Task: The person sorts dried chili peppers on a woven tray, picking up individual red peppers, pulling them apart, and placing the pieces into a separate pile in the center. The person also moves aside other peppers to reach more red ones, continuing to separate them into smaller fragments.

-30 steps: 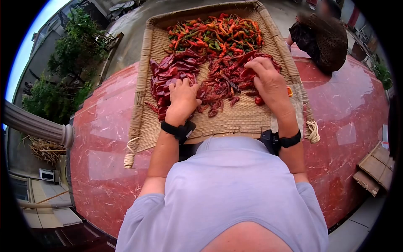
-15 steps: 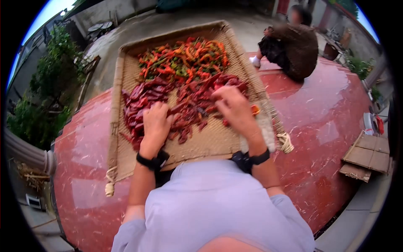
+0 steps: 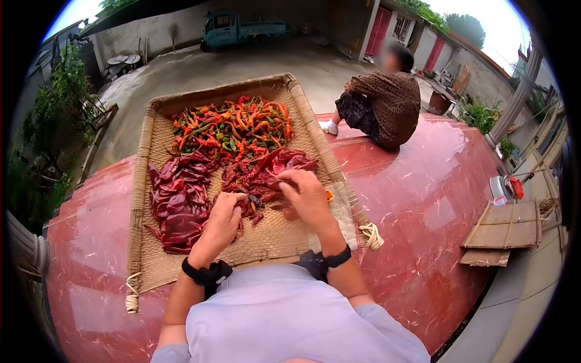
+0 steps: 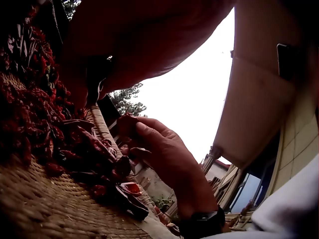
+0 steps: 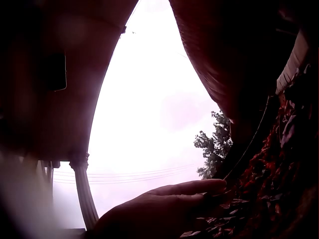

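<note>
Dark red dried chili peppers (image 3: 181, 196) lie in a woven tray (image 3: 275, 245), with orange, red and green chilies (image 3: 236, 124) piled at its far end. My left hand (image 3: 223, 224) is over the near edge of the middle heap of peppers, fingertips towards the right hand. Its thumb side is hidden, and I cannot tell whether it holds a pepper. My right hand (image 3: 308, 199) is bent over the right side of that heap. In the left wrist view, its thumb and finger pinch a dark red chili pepper (image 4: 128, 124).
Red stone floor (image 3: 423, 242) surrounds the tray. A person (image 3: 384, 103) sits beyond it on the right. Flattened cardboard (image 3: 505, 227) lies at far right, and a blue-green truck (image 3: 242, 30) stands at the back of the yard. Tied corners (image 3: 370, 236) stick out at the tray's near end.
The head view has tilted up and swung right, bringing the truck into sight. My left hand has turned its fingers inward towards the right hand, which stays over the right of the heap.
</note>
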Demonstrator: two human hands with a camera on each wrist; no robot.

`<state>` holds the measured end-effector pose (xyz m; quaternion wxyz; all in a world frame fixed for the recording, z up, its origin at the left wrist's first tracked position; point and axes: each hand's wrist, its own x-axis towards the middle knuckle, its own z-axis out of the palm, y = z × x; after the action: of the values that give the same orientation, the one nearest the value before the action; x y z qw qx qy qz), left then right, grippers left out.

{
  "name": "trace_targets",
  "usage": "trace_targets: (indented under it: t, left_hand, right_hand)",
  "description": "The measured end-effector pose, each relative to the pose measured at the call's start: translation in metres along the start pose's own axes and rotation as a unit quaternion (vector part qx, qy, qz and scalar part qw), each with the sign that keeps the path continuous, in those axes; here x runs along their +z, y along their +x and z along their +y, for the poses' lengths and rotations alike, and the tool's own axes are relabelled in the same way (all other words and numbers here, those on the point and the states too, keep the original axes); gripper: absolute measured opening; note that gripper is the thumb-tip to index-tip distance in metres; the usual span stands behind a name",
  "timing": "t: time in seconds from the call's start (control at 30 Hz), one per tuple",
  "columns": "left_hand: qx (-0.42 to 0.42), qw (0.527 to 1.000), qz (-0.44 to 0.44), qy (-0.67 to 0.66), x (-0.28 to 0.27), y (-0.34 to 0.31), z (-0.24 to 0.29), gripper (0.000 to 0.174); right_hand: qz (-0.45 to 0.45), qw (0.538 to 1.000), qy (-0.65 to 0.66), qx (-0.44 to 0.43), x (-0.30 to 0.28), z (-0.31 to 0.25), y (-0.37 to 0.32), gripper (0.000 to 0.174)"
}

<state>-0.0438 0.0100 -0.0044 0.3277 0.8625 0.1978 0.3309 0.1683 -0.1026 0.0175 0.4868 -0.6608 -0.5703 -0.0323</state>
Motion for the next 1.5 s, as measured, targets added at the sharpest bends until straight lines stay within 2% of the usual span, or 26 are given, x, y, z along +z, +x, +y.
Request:
trace_targets:
  t: [0.03, 0.07, 0.17, 0.2, 0.3, 0.33, 0.37, 0.4, 0.5, 0.53, 0.57, 0.63, 0.67, 0.73, 0.8, 0.9, 0.93, 1.03, 1.1, 1.17, 1.27, 1.33, 1.37, 1.43, 1.5]
  left_hand:
    - [0.009, 1.0, -0.013, -0.014, -0.001, 0.0, 0.003, 0.027]
    - [-0.021, 0.998, -0.047, -0.027, -0.005, 0.0, 0.01, 0.03]
    - [-0.105, 0.988, -0.068, -0.089, -0.005, 0.002, 0.027, 0.035]
    - [-0.083, 0.996, -0.013, -0.021, 0.005, 0.0, 0.022, 0.031]
    - [-0.115, 0.989, -0.052, -0.078, 0.0, 0.002, 0.023, 0.025]
    - [-0.098, 0.986, -0.08, -0.106, -0.002, 0.003, 0.02, 0.017]
    - [-0.107, 0.981, -0.101, -0.128, -0.003, 0.003, 0.019, 0.017]
    - [-0.079, 0.987, -0.084, -0.115, -0.002, 0.002, 0.017, 0.017]
    - [-0.016, 0.997, -0.058, -0.044, 0.002, 0.005, 0.007, 0.019]
    - [0.002, 0.999, -0.052, -0.014, 0.002, 0.008, 0.007, 0.02]
    - [0.004, 0.998, -0.048, -0.036, 0.004, 0.01, 0.012, 0.019]
    - [0.005, 0.996, -0.037, -0.078, 0.006, 0.015, 0.033, 0.017]
    - [-0.098, 0.983, -0.08, -0.133, 0.005, 0.016, 0.042, 0.023]
    - [-0.111, 0.976, -0.075, -0.17, 0.012, 0.015, 0.032, 0.026]
    - [-0.135, 0.967, -0.066, -0.208, 0.012, 0.015, 0.033, 0.035]
    - [-0.126, 0.99, -0.015, -0.055, -0.01, 0.012, 0.046, 0.03]
    - [-0.085, 0.994, 0.009, 0.063, -0.019, 0.009, 0.035, 0.036]
    - [-0.107, 0.974, 0.052, 0.194, -0.059, -0.001, 0.025, 0.032]
    - [-0.112, 0.959, 0.094, 0.241, -0.078, -0.01, 0.014, 0.029]
    - [-0.138, 0.94, 0.071, 0.303, -0.095, -0.02, 0.007, 0.03]
    - [-0.19, 0.938, 0.017, 0.29, -0.109, -0.035, 0.015, 0.035]
    - [-0.21, 0.939, -0.004, 0.273, -0.11, -0.043, 0.027, 0.037]
    - [-0.15, 0.942, -0.002, 0.301, -0.108, -0.05, 0.018, 0.038]
    - [-0.165, 0.949, -0.028, 0.266, -0.107, -0.055, 0.028, 0.038]
    - [-0.165, 0.945, -0.049, 0.278, -0.106, -0.064, 0.031, 0.038]
  right_hand:
    - [0.037, 0.999, -0.033, 0.002, -0.005, 0.007, 0.001, 0.017]
    - [0.052, 0.995, -0.077, 0.034, -0.007, 0.016, 0.0, 0.016]
    - [0.094, 0.978, -0.183, 0.047, -0.008, 0.041, -0.009, 0.017]
    - [0.087, 0.975, -0.186, 0.089, -0.004, 0.05, -0.013, 0.018]
    - [0.079, 0.972, -0.171, 0.139, 0.004, 0.06, -0.015, 0.017]
    - [0.085, 0.974, -0.167, 0.128, 0.008, 0.063, -0.014, 0.016]
    - [0.092, 0.975, -0.164, 0.119, 0.009, 0.066, -0.014, 0.016]
    - [0.093, 0.975, -0.177, 0.102, 0.007, 0.058, -0.011, 0.015]
    - [0.135, 0.988, -0.074, 0.023, -0.002, 0.025, -0.005, 0.013]
    - [0.102, 0.995, -0.022, 0.002, -0.006, 0.01, -0.004, 0.012]
    - [0.038, 0.996, 0.068, 0.05, -0.007, -0.006, -0.007, 0.015]
    - [-0.09, 0.984, 0.15, 0.031, 0.0, -0.016, -0.015, 0.018]
    - [-0.103, 0.98, 0.17, 0.031, 0.005, -0.017, -0.017, 0.018]
    - [-0.128, 0.969, 0.211, 0.031, 0.013, -0.017, -0.019, 0.021]
    - [-0.131, 0.978, 0.157, 0.039, 0.009, -0.018, -0.018, 0.02]
    - [-0.133, 0.989, 0.065, 0.024, -0.007, -0.012, -0.018, 0.018]
    - [-0.136, 0.99, 0.037, 0.015, -0.011, -0.01, -0.021, 0.017]
    - [-0.123, 0.989, -0.08, -0.005, -0.01, 0.019, -0.034, 0.013]
    - [-0.099, 0.976, -0.192, 0.03, -0.008, 0.033, -0.043, 0.013]
    - [-0.076, 0.98, -0.173, 0.064, -0.007, 0.036, -0.043, 0.017]
    - [-0.092, 0.984, -0.142, 0.054, -0.009, 0.032, -0.04, 0.023]
    - [-0.094, 0.99, -0.073, 0.079, -0.013, 0.022, -0.04, 0.026]
    - [-0.08, 0.992, -0.063, 0.078, -0.014, 0.019, -0.04, 0.025]
    - [-0.105, 0.983, -0.038, 0.146, -0.02, 0.007, -0.037, 0.023]
    - [-0.141, 0.981, -0.026, 0.128, -0.021, 0.012, -0.043, 0.02]
